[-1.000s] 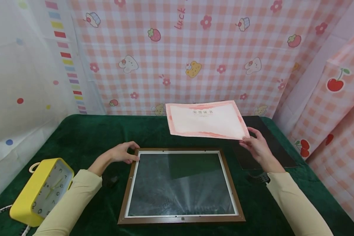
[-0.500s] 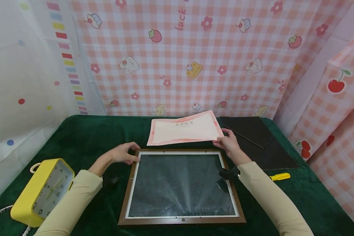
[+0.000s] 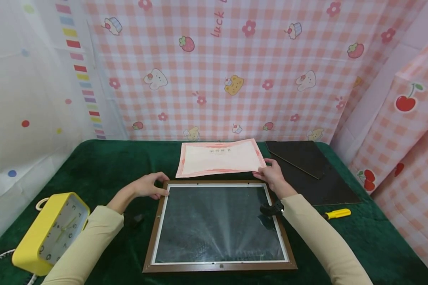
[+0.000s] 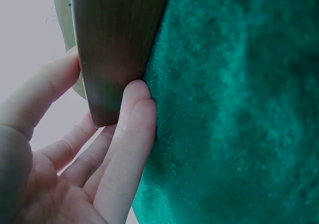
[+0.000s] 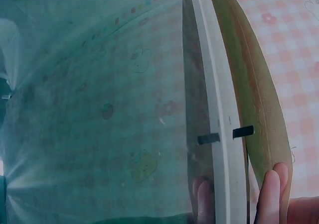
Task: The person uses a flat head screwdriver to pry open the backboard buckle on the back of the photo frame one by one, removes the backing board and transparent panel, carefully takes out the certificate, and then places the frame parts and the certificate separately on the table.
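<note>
A brown picture frame (image 3: 221, 267) with a white inner border and a clear pane lies on the green-covered table. My left hand (image 3: 148, 186) grips its far left corner, thumb on one side and fingers on the other; the wooden corner (image 4: 112, 74) fills the gap between them in the left wrist view. My right hand (image 3: 274, 176) pinches the near right corner of a certificate (image 3: 217, 160) with a pink border. This sheet is just beyond the frame's far edge, its right side bowed upward. In the right wrist view, fingertips (image 5: 269, 196) show at the sheet beside the white border.
A black board (image 3: 317, 178) lies at the back right, with a yellow-handled tool (image 3: 339, 213) near its front edge. A yellow alarm clock (image 3: 42, 233) stands at the left beside my sleeve. A checked pink curtain (image 3: 214, 59) hangs behind the table.
My right hand has carried the certificate left and down, from above the board's side to behind the frame. The board and yellow handle are uncovered. My left hand has stayed on the corner.
</note>
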Motion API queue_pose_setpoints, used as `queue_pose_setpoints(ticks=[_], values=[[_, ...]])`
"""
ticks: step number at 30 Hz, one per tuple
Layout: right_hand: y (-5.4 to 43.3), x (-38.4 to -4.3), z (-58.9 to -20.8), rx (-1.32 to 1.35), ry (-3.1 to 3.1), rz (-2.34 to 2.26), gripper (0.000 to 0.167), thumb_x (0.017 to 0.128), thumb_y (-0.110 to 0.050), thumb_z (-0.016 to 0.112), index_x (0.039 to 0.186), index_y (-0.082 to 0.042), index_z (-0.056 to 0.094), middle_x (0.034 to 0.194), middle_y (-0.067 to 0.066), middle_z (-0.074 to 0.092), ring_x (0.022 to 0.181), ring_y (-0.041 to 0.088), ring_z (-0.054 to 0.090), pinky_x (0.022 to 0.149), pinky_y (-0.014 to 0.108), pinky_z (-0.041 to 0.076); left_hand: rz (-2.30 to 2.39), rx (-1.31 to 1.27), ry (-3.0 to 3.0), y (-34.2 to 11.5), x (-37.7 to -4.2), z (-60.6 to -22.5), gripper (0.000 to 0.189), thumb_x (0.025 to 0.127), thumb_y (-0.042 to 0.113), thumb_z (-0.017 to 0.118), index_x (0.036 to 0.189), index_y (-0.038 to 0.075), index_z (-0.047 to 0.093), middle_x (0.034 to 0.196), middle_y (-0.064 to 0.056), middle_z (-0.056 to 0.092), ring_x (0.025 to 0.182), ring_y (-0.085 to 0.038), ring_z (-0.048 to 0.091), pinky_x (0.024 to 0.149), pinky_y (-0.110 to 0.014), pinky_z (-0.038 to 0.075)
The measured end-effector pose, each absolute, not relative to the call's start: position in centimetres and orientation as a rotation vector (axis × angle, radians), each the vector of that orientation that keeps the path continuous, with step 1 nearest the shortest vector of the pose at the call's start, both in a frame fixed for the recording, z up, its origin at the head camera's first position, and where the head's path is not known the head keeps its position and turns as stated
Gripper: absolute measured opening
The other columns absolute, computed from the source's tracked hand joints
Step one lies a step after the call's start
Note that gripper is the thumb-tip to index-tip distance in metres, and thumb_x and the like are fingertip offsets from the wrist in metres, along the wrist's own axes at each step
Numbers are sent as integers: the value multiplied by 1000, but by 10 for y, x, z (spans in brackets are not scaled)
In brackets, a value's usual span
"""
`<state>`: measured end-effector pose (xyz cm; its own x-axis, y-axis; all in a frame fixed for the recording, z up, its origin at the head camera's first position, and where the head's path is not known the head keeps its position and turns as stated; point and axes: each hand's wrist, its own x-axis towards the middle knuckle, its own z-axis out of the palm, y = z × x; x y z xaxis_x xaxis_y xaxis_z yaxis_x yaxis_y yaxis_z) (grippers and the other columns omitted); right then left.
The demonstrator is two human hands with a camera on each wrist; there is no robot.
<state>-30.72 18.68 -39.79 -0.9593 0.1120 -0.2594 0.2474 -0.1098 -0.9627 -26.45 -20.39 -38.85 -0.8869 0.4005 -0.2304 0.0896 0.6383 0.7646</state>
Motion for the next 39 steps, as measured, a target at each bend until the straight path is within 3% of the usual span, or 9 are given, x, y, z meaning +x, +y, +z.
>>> queue_pose_setpoints(ticks=[10, 19, 23, 29, 34, 39], values=[[183, -309, -399, 359, 2170, -2092, 56, 87, 1, 48, 135, -1, 19, 103, 22, 44, 61, 12, 59, 64, 24, 50, 1116, 377, 2501, -202, -263, -390, 48, 78, 17, 69, 115, -1, 45, 109, -18, 42, 70, -20, 57, 64, -32, 50], [198, -306, -393, 310, 2433, -1783, 45, 90, -13, 50, 127, 8, 37, 119, 24, 44, 92, 25, 56, 73, 28, 48, 1118, 379, 2496, -203, -262, -388, 48, 78, 16, 68, 115, -2, 44, 109, -19, 42, 70, -20, 56, 64, -32, 50], [204, -306, -391, 309, 2550, -1619, 40, 89, -18, 51, 119, 9, 48, 113, 22, 50, 92, 25, 57, 74, 30, 48, 1117, 388, 2492, -202, -262, -386, 48, 78, 16, 68, 115, -3, 43, 108, -19, 42, 69, -20, 56, 64, -33, 50], [222, -331, -414, 196, 2627, -1619, 43, 89, -29, 52, 115, 5, 50, 108, 19, 55, 91, 25, 56, 74, 31, 48, 1114, 394, 2489, -202, -263, -386, 48, 79, 16, 68, 115, -3, 43, 107, -18, 43, 69, -19, 56, 64, -33, 50], [220, -319, -395, 94, 2606, -1567, 40, 91, -27, 49, 118, 3, 48, 112, 18, 52, 98, 27, 53, 81, 37, 45, 1108, 389, 2491, -203, -263, -387, 48, 79, 17, 68, 115, -2, 43, 108, -18, 42, 69, -20, 56, 64, -33, 50], [213, -289, -370, -214, 2576, -1468, 37, 91, -20, 49, 119, 5, 48, 113, 21, 51, 100, 31, 52, 82, 41, 43, 1110, 391, 2486, -203, -264, -386, 47, 79, 17, 67, 115, -2, 43, 108, -18, 43, 69, -20, 56, 64, -33, 50]])
